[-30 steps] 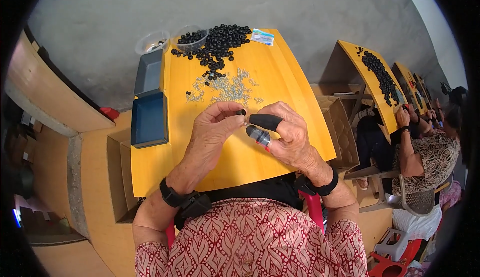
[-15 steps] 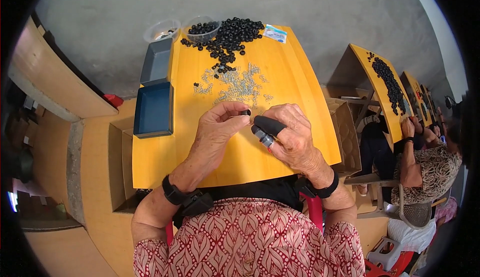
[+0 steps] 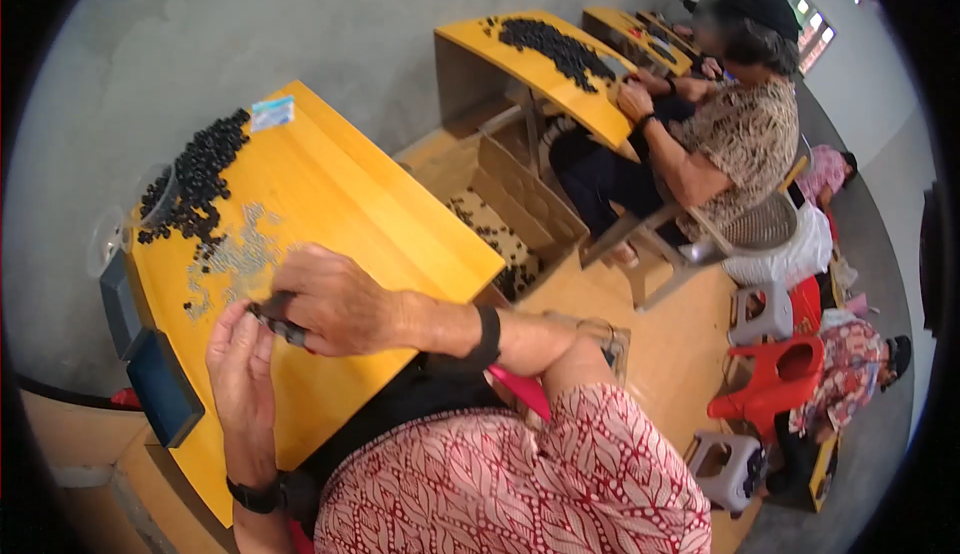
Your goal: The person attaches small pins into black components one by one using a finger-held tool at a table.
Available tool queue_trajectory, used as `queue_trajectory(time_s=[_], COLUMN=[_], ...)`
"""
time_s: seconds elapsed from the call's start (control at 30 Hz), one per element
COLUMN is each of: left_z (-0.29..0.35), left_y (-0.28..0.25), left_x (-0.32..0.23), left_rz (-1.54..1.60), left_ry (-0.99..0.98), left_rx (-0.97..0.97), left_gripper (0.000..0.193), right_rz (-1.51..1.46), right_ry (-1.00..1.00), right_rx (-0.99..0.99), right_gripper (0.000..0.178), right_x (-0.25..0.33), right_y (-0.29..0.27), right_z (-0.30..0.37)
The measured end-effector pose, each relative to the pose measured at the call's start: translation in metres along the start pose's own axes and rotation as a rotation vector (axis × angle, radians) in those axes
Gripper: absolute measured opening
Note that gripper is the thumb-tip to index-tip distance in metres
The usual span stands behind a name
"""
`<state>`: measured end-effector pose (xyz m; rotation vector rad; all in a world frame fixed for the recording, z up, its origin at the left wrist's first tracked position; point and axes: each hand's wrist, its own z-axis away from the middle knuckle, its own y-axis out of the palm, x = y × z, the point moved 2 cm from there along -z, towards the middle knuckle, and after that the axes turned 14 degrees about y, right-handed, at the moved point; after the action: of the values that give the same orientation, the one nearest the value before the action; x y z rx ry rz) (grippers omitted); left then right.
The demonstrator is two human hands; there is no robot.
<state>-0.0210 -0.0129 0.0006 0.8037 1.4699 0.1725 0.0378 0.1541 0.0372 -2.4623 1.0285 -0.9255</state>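
- Left hand (image 3: 240,369): above the near left part of the yellow table (image 3: 370,209), fingers raised, thumb and fingertips pinching a small black piece (image 3: 256,308).
- Right hand (image 3: 335,299): just to the right, bent toward the left fingertips, its digits drawn close together; black covers (image 3: 288,331) sheathe 2 digits. Whether it grips a part of its own cannot be told, as the fingertips overlap.
- Small clear pieces (image 3: 240,254): a loose scatter on the table, just beyond the hands.
- Black round pieces (image 3: 208,159): a dense heap at the far left, adjoining the scatter.
- Clear bowls: 2 at the left edge; 1 (image 3: 173,199) contains black pieces, the other (image 3: 104,244) stands farther left.
- Trays: a grey tray (image 3: 122,299) and a dark blue tray (image 3: 165,389), end to end along the left edge, the blue nearer.
- Packet (image 3: 272,113): blue and white, flat near the far edge.
- Cardboard box (image 3: 535,194): right of the table, with black pieces inside.
- Second table (image 3: 470,39): far right, bearing another black heap (image 3: 555,49); a seated person (image 3: 740,134) in a dark cap works there.
- Red stool (image 3: 765,374): right, beside 2 grey stools (image 3: 725,464).
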Motion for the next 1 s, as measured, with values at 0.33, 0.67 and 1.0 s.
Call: queue_trajectory(time_s=[0.33,0.67,1.0], left_z=[0.001,0.005,0.01], left_y=[0.02,0.013,0.015], left_x=[0.0,-0.012,-0.01], left_rz=[0.015,-0.029,-0.126], left_ry=[-0.047,-0.021,0.031], left_rx=[0.004,0.083,0.133], left_gripper=[0.023,0.025,0.023], right_rz=[-0.286,-0.212,-0.171], right_ry=[0.329,0.4,0.313], right_rx=[0.127,0.21,0.281], right_gripper=[0.019,0.018,0.02], right_x=[-0.015,-0.007,-0.002], right_y=[-0.04,-0.023,-0.021], right_z=[-0.008,-0.011,-0.016])
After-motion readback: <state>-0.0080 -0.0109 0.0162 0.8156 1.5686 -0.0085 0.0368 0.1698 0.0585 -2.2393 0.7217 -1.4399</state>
